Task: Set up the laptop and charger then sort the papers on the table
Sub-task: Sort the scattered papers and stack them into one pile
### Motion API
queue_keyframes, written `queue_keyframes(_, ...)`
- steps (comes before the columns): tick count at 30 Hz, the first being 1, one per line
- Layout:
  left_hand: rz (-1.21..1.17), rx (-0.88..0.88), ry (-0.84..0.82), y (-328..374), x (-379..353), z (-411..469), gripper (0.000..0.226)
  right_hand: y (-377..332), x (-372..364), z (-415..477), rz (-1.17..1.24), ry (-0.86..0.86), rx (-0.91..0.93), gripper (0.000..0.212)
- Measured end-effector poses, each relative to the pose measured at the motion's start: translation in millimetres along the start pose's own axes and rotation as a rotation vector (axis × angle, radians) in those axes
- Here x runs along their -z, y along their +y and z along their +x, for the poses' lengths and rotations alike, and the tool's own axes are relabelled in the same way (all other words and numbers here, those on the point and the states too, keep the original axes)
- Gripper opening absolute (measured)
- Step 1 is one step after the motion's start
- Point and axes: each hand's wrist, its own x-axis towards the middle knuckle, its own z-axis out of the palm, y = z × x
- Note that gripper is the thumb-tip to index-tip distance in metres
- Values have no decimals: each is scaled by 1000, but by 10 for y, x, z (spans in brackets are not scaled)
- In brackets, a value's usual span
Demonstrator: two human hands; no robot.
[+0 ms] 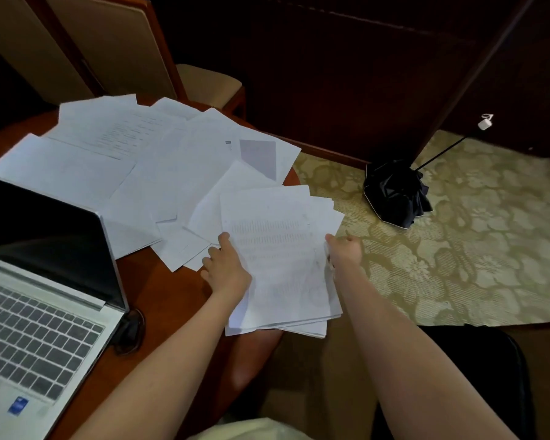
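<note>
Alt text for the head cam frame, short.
The left hand and right hand grip a fanned stack of papers over the edge of a wooden table. Loose sheets spread behind it, an open laptop stands at left, a black umbrella lies on the carpet.

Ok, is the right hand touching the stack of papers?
Touching. The head view shows the right hand at the right edge of the stack of papers, its thumb lying on the top sheet with no gap.
</note>
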Motion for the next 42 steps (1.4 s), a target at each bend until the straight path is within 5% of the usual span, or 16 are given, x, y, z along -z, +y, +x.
queue_keyframes(2,-152,-24,-12,-51,-2,-23,83,-46,31,-1,-39,-45,1,45)
queue_keyframes(7,-344,-44,-34,-185,24,-15,44,-61,86,49,-182,11,92,19)
queue_keyframes(13,-564,163,-10,-279,95,121,32,-7,178,-143,-205,-62,41,32)
queue_keyframes(17,-446,177,46,-232,105,168,33,223,352,-344,-265,-309,-88,29)
queue_keyframes(21,-274,173,15,-171,131,216,41,295,601,-337,-623,-812,-344,24)
queue_keyframes(23,-257,145,-8,-158,140,239,39,251,683,-282,-745,-924,-418,19)
queue_keyframes(24,-250,138,-13,-153,142,242,39,212,697,-269,-732,-894,-432,12)
queue_keyframes(27,-230,121,-29,-151,154,230,39,121,678,-225,-532,-598,-337,61)
queue_keyframes(29,-241,102,-40,-168,151,222,44,65,583,-244,-384,-436,-193,70)
queue_keyframes(31,-304,87,-50,-160,136,196,56,30,417,-344,-234,-367,-152,65)
queue_keyframes(34,-305,118,-103,-15,101,129,70,101,81,-561,46,-487,-194,52)
queue_keyframes(38,-393,269,-126,97,122,156,68,267,10,-607,-217,-183,34,34)
queue_keyframes(42,-462,230,-133,-62,180,250,76,190,234,-627,-88,-254,193,22)
